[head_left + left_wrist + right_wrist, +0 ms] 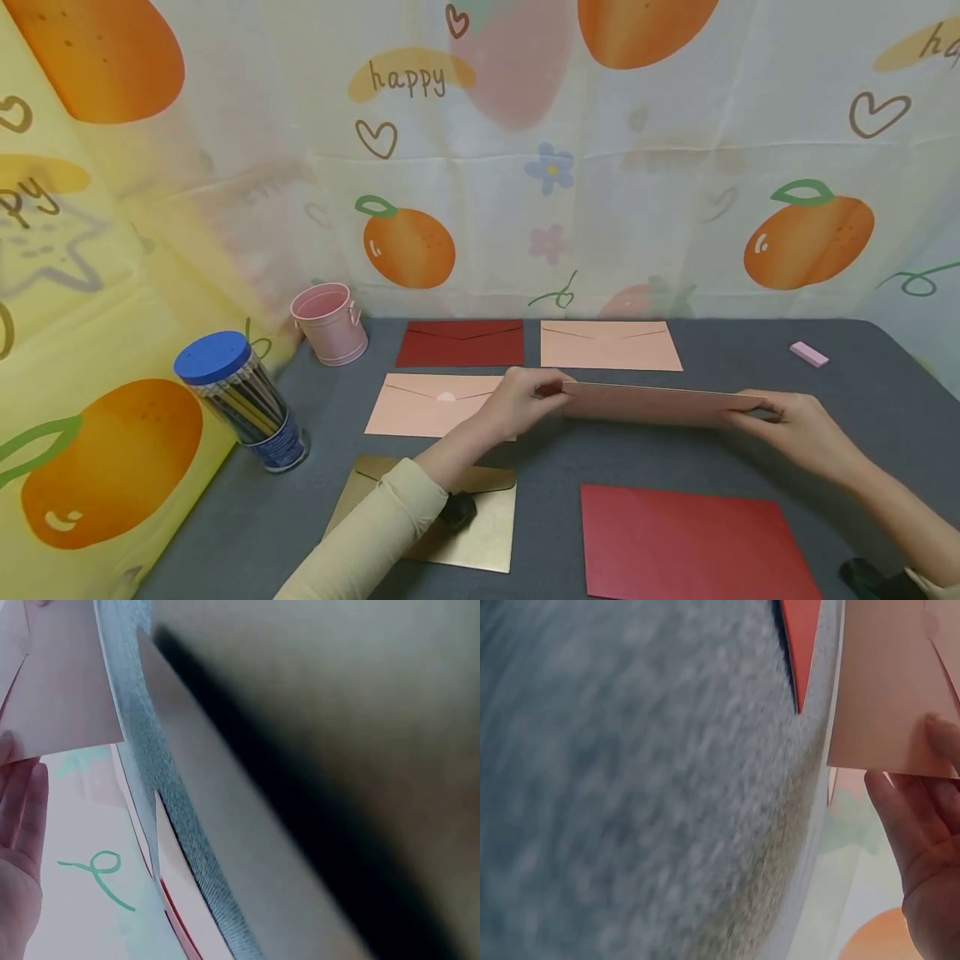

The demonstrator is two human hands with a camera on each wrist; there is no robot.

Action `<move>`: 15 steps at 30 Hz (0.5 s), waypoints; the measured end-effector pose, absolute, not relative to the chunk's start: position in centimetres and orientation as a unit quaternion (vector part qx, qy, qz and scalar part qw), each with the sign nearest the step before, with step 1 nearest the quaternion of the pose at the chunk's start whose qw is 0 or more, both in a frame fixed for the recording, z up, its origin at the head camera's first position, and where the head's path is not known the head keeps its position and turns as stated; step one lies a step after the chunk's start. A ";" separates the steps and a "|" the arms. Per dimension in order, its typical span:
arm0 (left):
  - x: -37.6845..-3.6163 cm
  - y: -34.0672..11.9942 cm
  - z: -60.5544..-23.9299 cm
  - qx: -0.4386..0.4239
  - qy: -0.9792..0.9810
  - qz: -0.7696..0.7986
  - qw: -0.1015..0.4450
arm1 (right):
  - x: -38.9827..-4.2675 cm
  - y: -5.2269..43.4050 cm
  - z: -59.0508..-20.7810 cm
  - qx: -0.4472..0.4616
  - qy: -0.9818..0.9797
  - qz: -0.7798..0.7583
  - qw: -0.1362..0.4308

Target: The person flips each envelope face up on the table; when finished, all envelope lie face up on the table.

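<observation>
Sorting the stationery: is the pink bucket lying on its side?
No, the pink bucket stands upright near the table's back left corner.

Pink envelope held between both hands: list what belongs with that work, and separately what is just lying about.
In hand:
- pink envelope, held off the table
- left hand pinching its left end
- right hand pinching its right end

Lying about:
- dark red envelope
- two more pink envelopes
- gold envelope
- red envelope
- pink bucket
- pencil jar
- pink eraser
</observation>
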State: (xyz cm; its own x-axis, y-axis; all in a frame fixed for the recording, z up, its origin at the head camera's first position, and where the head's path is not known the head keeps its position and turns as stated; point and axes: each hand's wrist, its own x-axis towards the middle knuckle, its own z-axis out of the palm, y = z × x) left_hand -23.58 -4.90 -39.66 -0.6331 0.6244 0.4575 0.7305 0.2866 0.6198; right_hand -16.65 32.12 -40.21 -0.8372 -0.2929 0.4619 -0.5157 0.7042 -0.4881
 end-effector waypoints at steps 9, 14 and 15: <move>-23.3 -5.2 -39.8 -0.269 -0.793 -0.547 0.003 | -17.1 30.5 -39.4 0.099 -0.930 0.340 0.100; -23.3 -5.5 -40.0 -0.182 -0.796 -0.576 -0.038 | -17.8 29.8 -39.7 0.073 -0.927 0.359 0.079; -23.3 -5.6 -40.1 -0.166 -0.793 -0.584 -0.048 | -17.9 29.7 -39.8 0.068 -0.926 0.365 0.074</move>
